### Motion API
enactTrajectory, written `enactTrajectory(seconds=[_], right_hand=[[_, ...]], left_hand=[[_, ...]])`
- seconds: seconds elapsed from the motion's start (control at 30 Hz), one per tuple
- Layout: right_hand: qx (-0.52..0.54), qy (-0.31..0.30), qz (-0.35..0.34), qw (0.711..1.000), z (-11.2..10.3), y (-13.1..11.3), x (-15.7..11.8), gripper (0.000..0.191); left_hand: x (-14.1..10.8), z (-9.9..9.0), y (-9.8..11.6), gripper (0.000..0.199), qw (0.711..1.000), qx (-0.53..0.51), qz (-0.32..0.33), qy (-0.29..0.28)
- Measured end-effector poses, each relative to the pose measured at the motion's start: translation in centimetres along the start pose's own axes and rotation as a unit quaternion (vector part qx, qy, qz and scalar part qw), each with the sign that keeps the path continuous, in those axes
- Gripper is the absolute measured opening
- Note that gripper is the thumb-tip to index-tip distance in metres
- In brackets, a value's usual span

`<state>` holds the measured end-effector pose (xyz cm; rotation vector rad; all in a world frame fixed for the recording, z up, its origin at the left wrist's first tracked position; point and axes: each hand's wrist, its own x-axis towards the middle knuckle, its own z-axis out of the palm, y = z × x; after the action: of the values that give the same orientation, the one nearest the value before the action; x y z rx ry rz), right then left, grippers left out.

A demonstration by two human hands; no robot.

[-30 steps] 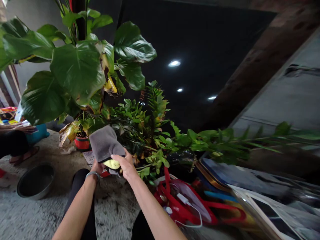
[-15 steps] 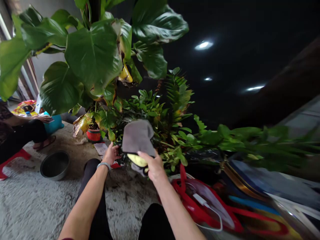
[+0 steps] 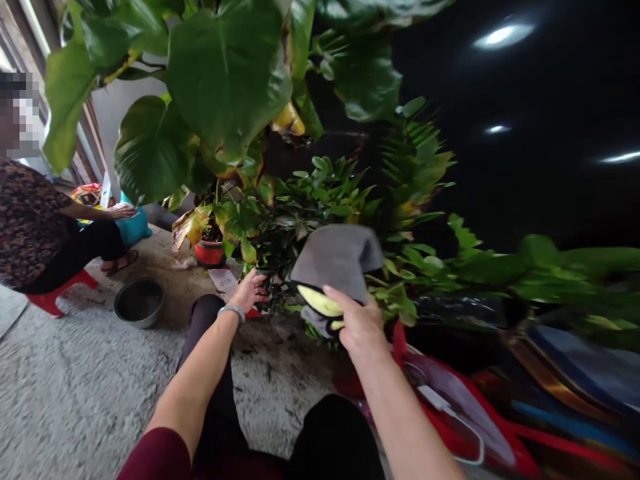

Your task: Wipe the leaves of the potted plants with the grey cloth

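Observation:
My right hand (image 3: 363,323) is closed on a folded cloth (image 3: 340,260), grey outside with a yellow underside and dark edging. The cloth hangs in front of the leafy potted plants (image 3: 320,193). To its left, my left hand (image 3: 250,292) reaches forward with fingers spread and holds nothing. It is close to the dark lower leaves and a printed white paper (image 3: 223,281) on the ground. A grey band circles my left wrist.
A dark bowl (image 3: 139,303) stands on the rough concrete floor at left. Beyond it a person (image 3: 35,227) sits on a red stool (image 3: 63,291). A red plant pot (image 3: 210,252) is ahead. A red bag (image 3: 450,407) with a white cable lies at right.
The view has swung left, so everything sits further right and the seated person shows more. My right hand still holds the cloth; my left hand stays open near the plants.

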<state>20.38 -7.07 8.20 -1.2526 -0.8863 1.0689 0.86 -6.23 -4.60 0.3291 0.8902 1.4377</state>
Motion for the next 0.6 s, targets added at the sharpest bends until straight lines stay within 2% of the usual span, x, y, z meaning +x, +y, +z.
enactTrajectory(seconds=[0.1,0.17,0.2,0.27,0.37,0.4,0.43,0.47,0.53,0.6], right_hand=[[-0.041,-0.108,0.127,0.985,-0.7,3.3,-3.9,0.048],[-0.059,-0.156,0.141,0.976,-1.7,3.5,-6.4,0.052],[-0.059,-0.162,0.124,0.977,-2.0,2.8,-7.0,0.053],[-0.044,-0.136,0.042,0.989,-1.9,0.3,-6.8,0.053],[-0.013,-0.053,-0.145,0.988,0.2,-3.2,-3.7,0.051],[-0.013,-0.037,-0.182,0.983,1.2,-3.5,-2.6,0.051],[-0.017,-0.038,-0.188,0.981,2.0,-3.3,-1.7,0.052],[-0.027,-0.053,-0.161,0.985,2.7,-2.5,-1.2,0.052],[-0.057,-0.108,-0.04,0.992,3.0,0.4,-1.5,0.051],[-0.088,-0.147,0.085,0.982,1.7,3.7,-3.2,0.05]], left_hand=[[0.2,-0.6,-0.3,0.063,1.0,-0.005,-0.015,-0.02],[0.4,-1.1,-0.3,0.069,0.999,-0.017,-0.028,-0.038],[0.4,-1.3,-0.3,0.07,0.998,-0.021,-0.028,-0.047],[0.3,-1.6,-0.2,0.069,0.998,-0.015,-0.016,-0.058],[-0.2,-1.6,-0.1,0.067,0.998,0.01,0.002,-0.061],[-0.3,-1.4,0.0,0.067,0.998,0.012,0.003,-0.062],[-0.5,-1.3,0.0,0.067,0.998,0.01,0.002,-0.064],[-0.6,-1.1,0.0,0.068,0.998,0.002,0.0,-0.063],[-0.8,-0.8,0.1,0.069,0.998,-0.021,0.0,-0.054],[-0.9,-0.7,0.3,0.07,0.999,-0.037,-0.006,-0.039]])
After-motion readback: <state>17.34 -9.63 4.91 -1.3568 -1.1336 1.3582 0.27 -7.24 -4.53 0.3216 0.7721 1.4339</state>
